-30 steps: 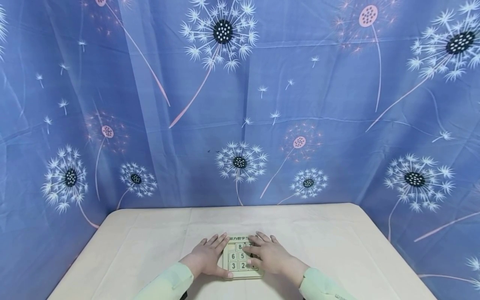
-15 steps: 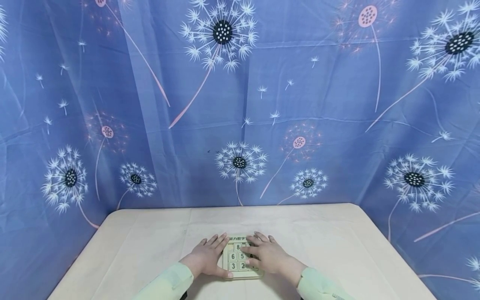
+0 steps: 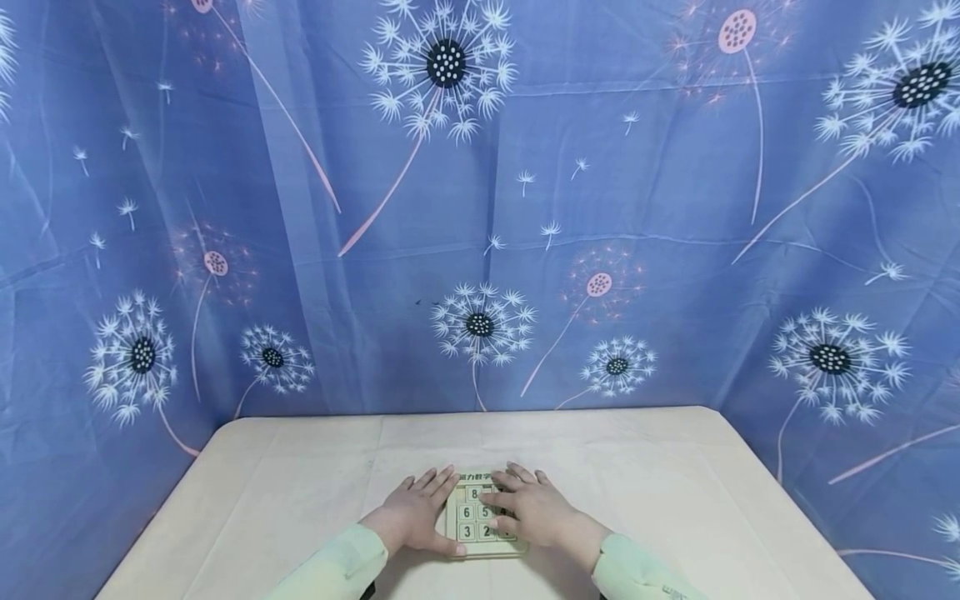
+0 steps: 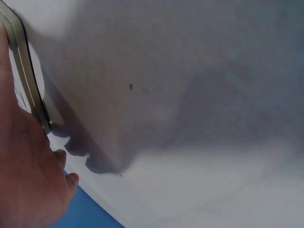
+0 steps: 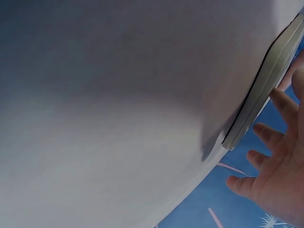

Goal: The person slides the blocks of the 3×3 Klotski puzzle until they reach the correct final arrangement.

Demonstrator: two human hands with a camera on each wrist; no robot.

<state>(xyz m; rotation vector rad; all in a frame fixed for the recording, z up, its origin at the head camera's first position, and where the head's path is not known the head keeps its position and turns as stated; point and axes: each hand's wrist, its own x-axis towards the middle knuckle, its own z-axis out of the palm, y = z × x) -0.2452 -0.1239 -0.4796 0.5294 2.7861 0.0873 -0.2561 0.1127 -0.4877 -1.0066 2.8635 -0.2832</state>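
Note:
A pale number slide puzzle (image 3: 487, 550) with dark printed characters along its far edge lies on the table in the head view. Its tile 8 (image 3: 474, 493) sits in the far row, with a gap to its left. Tiles 6, 5, 3 and 2 show below it; those on the right are partly covered. My left hand (image 3: 415, 515) rests along the puzzle's left side, thumb at the near left corner, straight fingers reaching the far left corner. My right hand (image 3: 543, 512) spreads over the right side, a fingertip at tile 8. In the right wrist view its fingers are extended beside the frame's edge.
The puzzle lies on a cream-covered table (image 3: 315, 467). Blue cloth (image 3: 390, 333) printed with dandelions hangs behind it and on both sides. Pale green sleeves (image 3: 333, 567) cover both forearms.
Tile 8 has slid slightly to the left, and the gap beside it has narrowed. My right hand has shifted a little left with it. The left hand has stayed in place.

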